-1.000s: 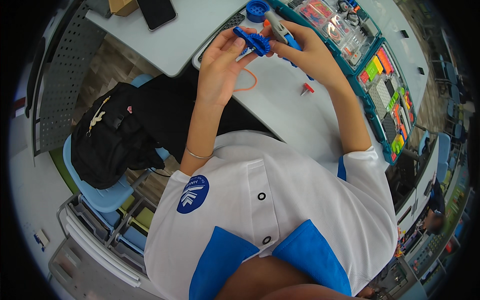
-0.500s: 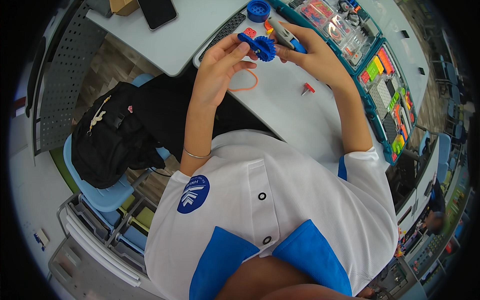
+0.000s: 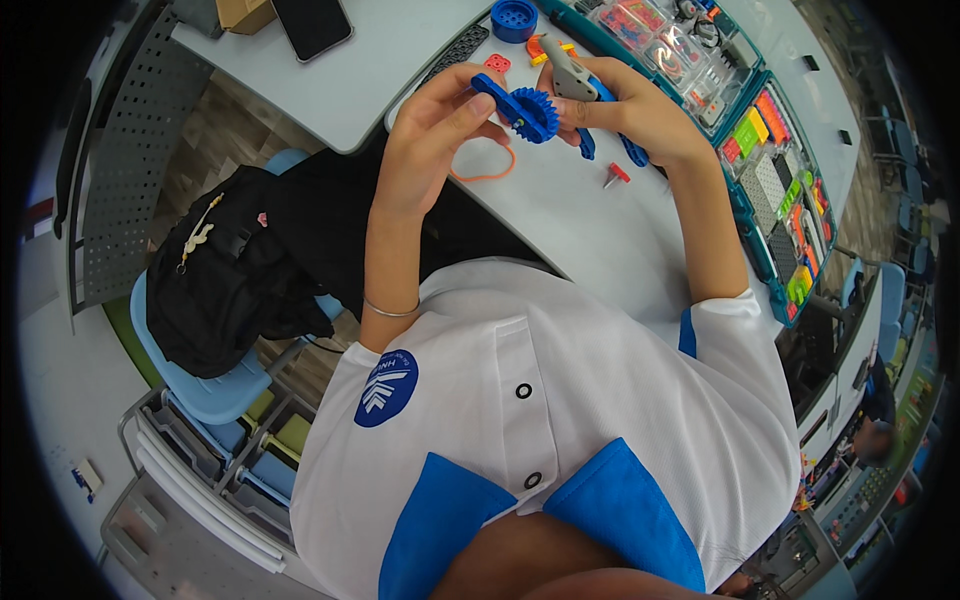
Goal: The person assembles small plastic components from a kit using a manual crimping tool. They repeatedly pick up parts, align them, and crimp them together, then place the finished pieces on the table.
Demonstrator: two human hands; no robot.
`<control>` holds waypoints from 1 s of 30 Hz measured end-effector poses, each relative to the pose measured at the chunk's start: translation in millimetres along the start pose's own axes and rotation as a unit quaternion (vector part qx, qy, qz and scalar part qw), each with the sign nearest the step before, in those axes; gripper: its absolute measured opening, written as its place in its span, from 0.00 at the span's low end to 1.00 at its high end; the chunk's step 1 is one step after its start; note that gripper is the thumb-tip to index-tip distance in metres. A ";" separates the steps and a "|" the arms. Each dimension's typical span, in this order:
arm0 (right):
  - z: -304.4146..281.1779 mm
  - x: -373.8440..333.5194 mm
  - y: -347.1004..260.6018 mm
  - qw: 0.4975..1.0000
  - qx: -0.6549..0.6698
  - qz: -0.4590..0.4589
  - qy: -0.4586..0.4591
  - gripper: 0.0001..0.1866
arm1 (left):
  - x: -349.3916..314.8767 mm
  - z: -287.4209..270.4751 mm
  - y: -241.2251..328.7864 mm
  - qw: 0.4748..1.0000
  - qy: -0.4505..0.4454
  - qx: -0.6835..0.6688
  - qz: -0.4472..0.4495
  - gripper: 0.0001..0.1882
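The left hand [image 3: 432, 140] and the right hand [image 3: 630, 110] meet above the table [image 3: 590, 220], with a gear [image 3: 530, 113] between their fingertips. A rubber band [image 3: 483, 165] lies on the table under the left hand. A small peg [image 3: 615, 177] lies below the right hand. A round wheel [image 3: 513, 18] sits behind the hands. Parts trays [image 3: 780, 170] run along the table to the right. A phone [image 3: 312, 25] lies on the table to the far left. A backpack [image 3: 225, 275] rests on a chair [image 3: 200, 385] to the person's left.
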State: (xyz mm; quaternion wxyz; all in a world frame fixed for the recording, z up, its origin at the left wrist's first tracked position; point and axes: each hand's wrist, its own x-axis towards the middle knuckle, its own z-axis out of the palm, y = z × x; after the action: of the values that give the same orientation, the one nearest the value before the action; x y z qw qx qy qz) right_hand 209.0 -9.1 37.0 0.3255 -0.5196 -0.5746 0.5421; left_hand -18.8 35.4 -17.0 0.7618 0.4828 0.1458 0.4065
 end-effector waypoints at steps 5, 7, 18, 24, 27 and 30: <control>5.7 1.5 -4.2 0.997 -0.017 -0.037 0.064 0.19 | 0.2 13.1 10.8 0.995 0.024 0.088 0.031 0.08; 9.3 3.9 -4.6 0.990 -0.031 -0.090 0.106 0.20 | 1.1 16.8 9.2 0.986 0.052 0.132 0.083 0.07; 19.0 -4.1 -23.2 0.938 -0.174 -0.280 0.105 0.31 | 0.1 10.7 3.4 0.940 0.008 0.209 0.271 0.16; 20.7 -3.0 -19.0 0.898 -0.239 -0.351 0.119 0.29 | -3.3 30.7 9.5 0.960 0.067 0.157 0.223 0.16; 23.5 -5.3 -19.2 0.892 -0.265 -0.342 0.128 0.30 | -5.5 20.3 2.3 0.961 0.051 0.177 0.206 0.18; 24.0 -5.3 -18.1 0.894 -0.267 -0.336 0.128 0.30 | -6.1 18.9 -0.6 0.956 0.058 0.186 0.221 0.19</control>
State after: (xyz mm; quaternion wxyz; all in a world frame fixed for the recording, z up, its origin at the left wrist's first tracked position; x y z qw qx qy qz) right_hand 183.4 -18.7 50.6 0.4079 -0.4275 -0.7916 0.1553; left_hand -10.8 19.0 -9.3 0.5402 0.6116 0.1525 0.5576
